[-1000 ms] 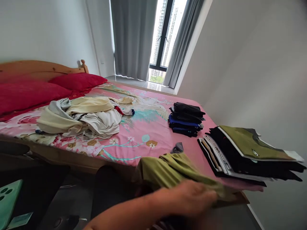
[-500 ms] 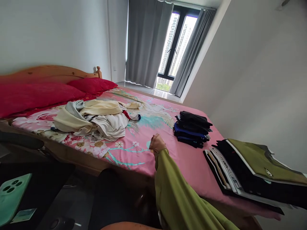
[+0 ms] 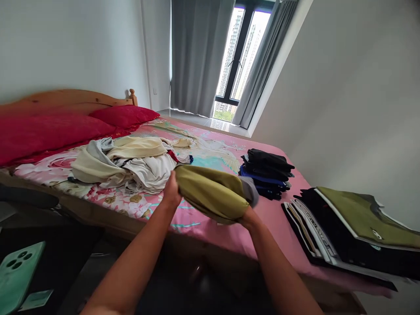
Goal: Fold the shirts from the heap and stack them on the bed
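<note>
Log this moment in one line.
left hand: holding olive-green cloth garment | right hand: hidden by garment, wrist visible | garment: bunched, over pink floral bedsheet

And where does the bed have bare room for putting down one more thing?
Bare sheet shows between the held garment and the front stack, and beyond the garment, between the pale heap and the dark stack. It is crowded at left, with the heap near the red pillows, and at right, where both stacks sit close.

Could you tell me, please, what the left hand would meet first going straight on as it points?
The left hand would probably first meet the olive garment it holds; beyond that, the bedsheet seems next, though depth is unclear.
</note>
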{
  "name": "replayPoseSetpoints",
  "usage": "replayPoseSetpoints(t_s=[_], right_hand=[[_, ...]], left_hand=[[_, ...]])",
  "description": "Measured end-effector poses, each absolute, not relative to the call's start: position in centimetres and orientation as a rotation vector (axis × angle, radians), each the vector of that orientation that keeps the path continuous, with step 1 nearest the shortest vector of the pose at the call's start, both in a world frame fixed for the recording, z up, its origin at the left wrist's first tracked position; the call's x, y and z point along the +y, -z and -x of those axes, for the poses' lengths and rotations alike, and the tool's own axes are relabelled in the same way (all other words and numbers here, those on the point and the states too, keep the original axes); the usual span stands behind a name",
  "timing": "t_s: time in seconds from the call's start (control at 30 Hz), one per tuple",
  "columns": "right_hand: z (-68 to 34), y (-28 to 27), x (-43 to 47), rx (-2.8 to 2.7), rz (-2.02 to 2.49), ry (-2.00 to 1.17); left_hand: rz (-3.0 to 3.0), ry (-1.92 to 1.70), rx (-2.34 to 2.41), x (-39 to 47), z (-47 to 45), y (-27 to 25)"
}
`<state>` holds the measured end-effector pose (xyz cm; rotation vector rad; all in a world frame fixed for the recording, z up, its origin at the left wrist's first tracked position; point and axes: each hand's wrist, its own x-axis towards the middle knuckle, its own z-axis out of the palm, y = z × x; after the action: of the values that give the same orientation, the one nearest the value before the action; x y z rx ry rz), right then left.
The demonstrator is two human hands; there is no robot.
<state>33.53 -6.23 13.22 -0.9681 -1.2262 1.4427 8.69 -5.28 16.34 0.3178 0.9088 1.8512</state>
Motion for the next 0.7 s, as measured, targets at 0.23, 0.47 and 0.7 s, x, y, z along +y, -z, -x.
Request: replayPoseSetpoints(t_s=[0.23, 0.47, 0.7], right_hand=[[-44.5, -5.2, -9.3, -0.443, 1.133, -1.233], [-47.2, -2.1, -12.7, -0.372, 1.21, -1.028], [-47.5, -1.9, -15.1, -0.469, 1.369, -1.001]], left_hand=[[0.086, -1.66, 1.252, -15.5, -5.3, -0.6], [-0.334, -1.559, 1.527, -16.8, -5.8, 0.7], [-0.807, -1.313, 1.927, -16.6, -4.2, -0.2]])
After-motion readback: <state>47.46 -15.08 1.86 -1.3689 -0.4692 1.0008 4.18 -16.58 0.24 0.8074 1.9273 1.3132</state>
